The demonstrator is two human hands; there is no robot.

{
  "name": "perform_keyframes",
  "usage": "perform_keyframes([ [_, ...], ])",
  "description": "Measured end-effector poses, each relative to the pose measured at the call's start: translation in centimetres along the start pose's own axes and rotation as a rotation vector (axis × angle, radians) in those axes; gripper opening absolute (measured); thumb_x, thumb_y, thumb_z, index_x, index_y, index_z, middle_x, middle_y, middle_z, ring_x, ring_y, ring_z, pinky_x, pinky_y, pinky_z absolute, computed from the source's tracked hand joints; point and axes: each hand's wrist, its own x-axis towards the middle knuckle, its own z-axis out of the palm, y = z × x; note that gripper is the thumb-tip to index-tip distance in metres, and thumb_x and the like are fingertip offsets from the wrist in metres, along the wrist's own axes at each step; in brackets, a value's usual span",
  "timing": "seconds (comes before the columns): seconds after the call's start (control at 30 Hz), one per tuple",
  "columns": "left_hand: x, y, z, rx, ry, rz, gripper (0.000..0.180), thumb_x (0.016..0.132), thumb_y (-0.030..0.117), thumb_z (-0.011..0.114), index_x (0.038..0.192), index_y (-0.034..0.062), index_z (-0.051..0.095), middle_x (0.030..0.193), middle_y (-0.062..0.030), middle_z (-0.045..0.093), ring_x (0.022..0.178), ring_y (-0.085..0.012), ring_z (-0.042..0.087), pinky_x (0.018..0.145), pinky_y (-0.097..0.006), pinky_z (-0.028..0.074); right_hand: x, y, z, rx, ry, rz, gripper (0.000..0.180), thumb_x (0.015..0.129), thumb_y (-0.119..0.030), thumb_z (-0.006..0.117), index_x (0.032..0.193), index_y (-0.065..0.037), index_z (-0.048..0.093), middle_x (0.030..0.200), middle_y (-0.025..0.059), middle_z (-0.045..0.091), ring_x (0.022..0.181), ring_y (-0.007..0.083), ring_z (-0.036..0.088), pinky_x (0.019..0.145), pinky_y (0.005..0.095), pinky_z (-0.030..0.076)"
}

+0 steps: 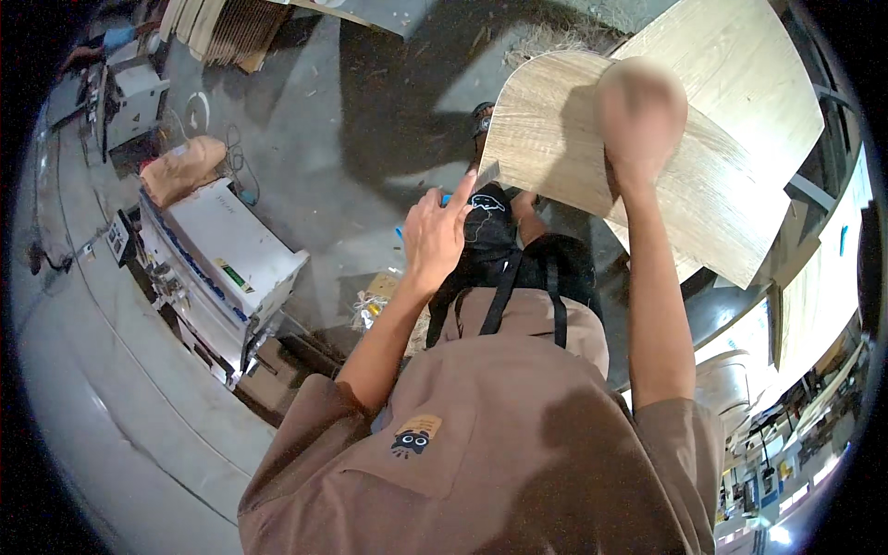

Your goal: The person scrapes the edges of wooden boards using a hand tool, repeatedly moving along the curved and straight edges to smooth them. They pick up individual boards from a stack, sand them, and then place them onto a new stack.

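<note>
A wood-grain panel [546, 125] with a rounded corner and a pale edge lies in front of me to the right. My right hand [641, 116] is over its upper part; a blur covers the fingers, so their grip cannot be told. In my left hand [437, 231] is a flat tool with a grey metal blade [490, 173] and bits of blue at the grip. My fingers are closed round it, with the index finger stretched along toward the blade. The blade is right beside the panel's left edge; whether it touches cannot be made out.
More wood-grain panels [731, 65] lie beneath and beyond the first. A white machine [231, 231] with a brown paper-like bundle [183, 169] on it stands at left. Stacked boards [222, 32] are at the far left, on a grey floor [305, 166] with scattered shavings.
</note>
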Motion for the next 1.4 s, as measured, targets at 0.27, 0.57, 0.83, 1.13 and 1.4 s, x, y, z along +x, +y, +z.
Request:
perform_keyframes([
  [0.27, 2.3, -1.3, -0.6, 0.062, 0.033, 0.096, 0.058, 0.110, 0.019, 0.067, 0.165, 0.0327, 0.060, 0.093, -0.0198, 0.058, 0.085, -0.0439, 0.064, 0.074, -0.055, 0.052, 0.0, 0.6, 0.1, -0.015, -0.029, 0.018, 0.049, 0.097, -0.043, 0.077, 0.142, -0.025, 0.077, 0.149, 0.0089, 0.063, 0.150, 0.0340, 0.048, 0.133, 0.0540, 0.032],
  [0.57, 8.6, -1.0, -2.5, 0.127, -0.004, 0.193, 0.063, 0.109, 0.018, 0.067, 0.168, 0.0373, 0.056, 0.100, -0.0196, 0.061, 0.089, -0.0429, 0.067, 0.079, -0.054, 0.056, 0.1, 0.5, -0.4, -0.017, -0.062, 0.022, 0.053, 0.096, -0.041, 0.077, 0.146, -0.026, 0.074, 0.148, 0.0086, 0.061, 0.150, 0.0349, 0.048, 0.133, 0.0550, 0.031],
  [0.83, 15.1, -1.3, -3.8, 0.195, -0.045, 0.308, 0.060, 0.111, 0.023, 0.067, 0.167, 0.0412, 0.057, 0.100, -0.0174, 0.063, 0.089, -0.0399, 0.069, 0.081, -0.053, 0.058, 0.5, 0.2, -0.7, 0.011, -0.037, 0.052, 0.049, 0.095, -0.039, 0.077, 0.142, -0.025, 0.074, 0.144, 0.0098, 0.062, 0.146, 0.0343, 0.053, 0.135, 0.0566, 0.031],
  [1.13, 25.5, 0.0, -6.9, 0.314, -0.194, 0.637, 0.062, 0.109, 0.025, 0.069, 0.167, 0.0421, 0.055, 0.095, -0.0123, 0.060, 0.084, -0.0354, 0.068, 0.077, -0.051, 0.058, 1.0, -0.2, -0.9, 0.043, -0.076, 0.099, 0.050, 0.091, -0.037, 0.077, 0.139, -0.022, 0.076, 0.144, 0.0076, 0.064, 0.149, 0.0306, 0.055, 0.136, 0.0558, 0.032],
  [1.4, 32.2, 3.4, -6.4, 0.324, -0.255, 0.981, 0.060, 0.108, 0.028, 0.070, 0.165, 0.0406, 0.056, 0.097, -0.0124, 0.063, 0.086, -0.0348, 0.069, 0.074, -0.049, 0.059, 0.6, 0.2, -2.0, 0.070, -0.090, 0.148, 0.052, 0.088, -0.034, 0.076, 0.138, -0.020, 0.075, 0.145, 0.0093, 0.064, 0.149, 0.0314, 0.055, 0.138, 0.0541, 0.032],
])
